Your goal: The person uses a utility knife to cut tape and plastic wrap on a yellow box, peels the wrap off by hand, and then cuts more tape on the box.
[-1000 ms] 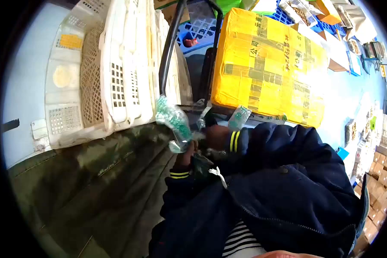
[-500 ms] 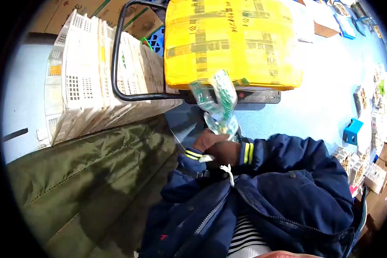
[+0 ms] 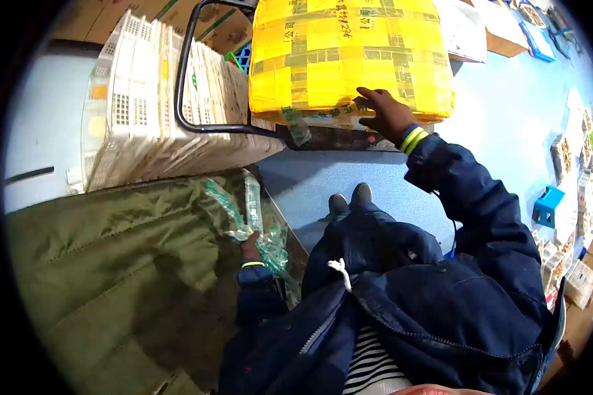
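Note:
A large yellow package [image 3: 349,69], wrapped in strips of printed tape, sits on a dark flat cart [image 3: 342,139]. At its lower right front edge is my right hand [image 3: 390,115], fingers apart, against or just over the yellow face; contact is hard to make out. A loose end of clear green-printed tape [image 3: 296,126] hangs from the package's lower left front. Lower left, my left hand [image 3: 250,247] is closed on a crumpled bunch of clear and green tape [image 3: 273,249], over the dark green quilted cover.
White perforated crates [image 3: 128,108] stand stacked at left beside the cart's black handle [image 3: 180,79]. The green quilted cover [image 3: 112,263] spreads over the lower left. A blue holder [image 3: 547,206] and several filled trays lie along the right. My shoes [image 3: 360,195] are on the blue floor.
Both hands were together over the tape bunch in front of my body. My left hand has carried the tape left and down; my right hand has moved up to the package's edge.

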A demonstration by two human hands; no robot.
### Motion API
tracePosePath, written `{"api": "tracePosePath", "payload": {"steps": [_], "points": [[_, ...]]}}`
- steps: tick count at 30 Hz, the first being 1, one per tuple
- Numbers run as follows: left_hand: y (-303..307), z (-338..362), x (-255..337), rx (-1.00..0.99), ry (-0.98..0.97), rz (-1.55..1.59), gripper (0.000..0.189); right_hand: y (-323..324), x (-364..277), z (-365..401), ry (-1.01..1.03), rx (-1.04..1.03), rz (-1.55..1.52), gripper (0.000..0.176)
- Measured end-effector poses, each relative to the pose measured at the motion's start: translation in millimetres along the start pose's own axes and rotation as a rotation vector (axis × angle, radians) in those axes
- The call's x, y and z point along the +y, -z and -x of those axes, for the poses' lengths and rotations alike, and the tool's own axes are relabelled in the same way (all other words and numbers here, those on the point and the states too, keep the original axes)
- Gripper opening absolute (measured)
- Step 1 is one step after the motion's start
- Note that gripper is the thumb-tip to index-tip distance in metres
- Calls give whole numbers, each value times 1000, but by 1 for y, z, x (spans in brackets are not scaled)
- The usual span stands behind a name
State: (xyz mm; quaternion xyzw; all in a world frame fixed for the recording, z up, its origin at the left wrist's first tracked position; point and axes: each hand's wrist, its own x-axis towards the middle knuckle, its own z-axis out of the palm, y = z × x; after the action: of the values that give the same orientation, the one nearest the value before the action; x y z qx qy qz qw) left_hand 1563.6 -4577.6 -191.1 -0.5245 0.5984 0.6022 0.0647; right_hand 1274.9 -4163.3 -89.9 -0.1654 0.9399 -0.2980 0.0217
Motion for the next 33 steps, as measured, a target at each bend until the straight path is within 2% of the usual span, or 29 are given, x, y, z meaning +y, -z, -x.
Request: {"api": "tracePosePath", "payload": {"steps": [1, 2, 3, 4, 5, 6, 7, 8, 9, 10, 12, 13, 14, 15, 16, 17, 19, 20, 21, 23, 24, 25, 26, 27, 29, 30, 31, 32, 33], "points": [[1, 5, -2, 4, 47, 133, 39, -15, 4, -9, 25, -13, 100, 43], [-7, 10, -2, 2, 160, 345, 41, -39, 21, -26, 137, -80, 327, 36], [-5, 2, -10, -131, 96, 333, 33, -41, 21, -28, -46, -69, 92, 25], [-24, 28, 9, -184, -26, 316, 30, -39, 12, -29, -70, -109, 131, 23], [-39, 39, 25, -237, -1, 363, 28, -36, 2, -27, -94, -148, 174, 22], [-55, 50, 41, -289, 26, 409, 27, -44, -1, -18, -88, -230, 78, 23], [-64, 43, 47, -345, 201, 516, 28, -57, -2, -5, -87, -312, -17, 25], [-73, 34, 46, -417, 158, 421, 34, -74, -13, 21, 42, -283, -21, 26], [-92, 51, 66, -508, 277, 576, 41, -88, -33, 47, 170, -251, -29, 27], [-106, 63, 80, -634, 285, 598, 44, -91, -60, 60, 158, -443, -75, 27], [-126, 59, 78, -921, 370, 624, 52, -100, -101, 80, 139, -511, -258, 29], [-133, 52, 69, -1085, 447, 629, 56, -116, -113, 89, 139, -428, -336, 31], [-136, 56, 66, -986, 396, 523, 57, -116, -127, 89, 133, -472, -306, 32], [-131, 53, 65, -980, 391, 524, 57, -114, -137, 88, 126, -514, -276, 32], [-123, 48, 60, -973, 297, 478, 56, -120, -133, 91, 124, -549, -304, 30], [-116, 40, 53, -968, 202, 434, 56, -108, -147, 83, 96, -682, -169, 31], [-100, 21, 36, -957, 21, 341, 55, -115, -149, 90, 160, -609, -330, 38], [-93, 16, 34, -950, -69, 296, 54, -98, -157, 87, 192, -712, -353, 46], [-85, 8, 32, -939, -160, 253, 54, -108, -156, 86, 258, -676, -440, 47], [-65, 4, 34, -623, 11, 401, 45, -93, -161, 63, -43, -940, -453, 42], [-54, 7, 38, -465, 62, 502, 41, -115, -141, 55, 206, -599, -373, 37], [-29, -19, 12, -509, 197, 595, 38, -108, -135, 27, 67, -623, -176, 35], [-15, -11, 17, -529, 201, 649, 37, -107, -132, 6, 146, -224, -40, 40], [-4, -1, 24, -551, 206, 699, 36, -113, -114, -24, 351, 37, -209, 44], [14, -4, 11, -345, 308, 617, 37, -101, -121, -63, 247, 89, 59, 45], [16, 5, 19, -483, 212, 628, 36, -110, -116, -79, 226, 39, 164, 41], [19, -14, -2, -399, 279, 657, 34, -120, -112, -92, 205, -16, 269, 36], [12, 1, 10, -363, 257, 656, 33, -126, -108, -100, 155, -79, 244, 25], [4, 15, 24, -328, 238, 653, 32, -129, -111, -97, 157, -88, 249, 25]]}}
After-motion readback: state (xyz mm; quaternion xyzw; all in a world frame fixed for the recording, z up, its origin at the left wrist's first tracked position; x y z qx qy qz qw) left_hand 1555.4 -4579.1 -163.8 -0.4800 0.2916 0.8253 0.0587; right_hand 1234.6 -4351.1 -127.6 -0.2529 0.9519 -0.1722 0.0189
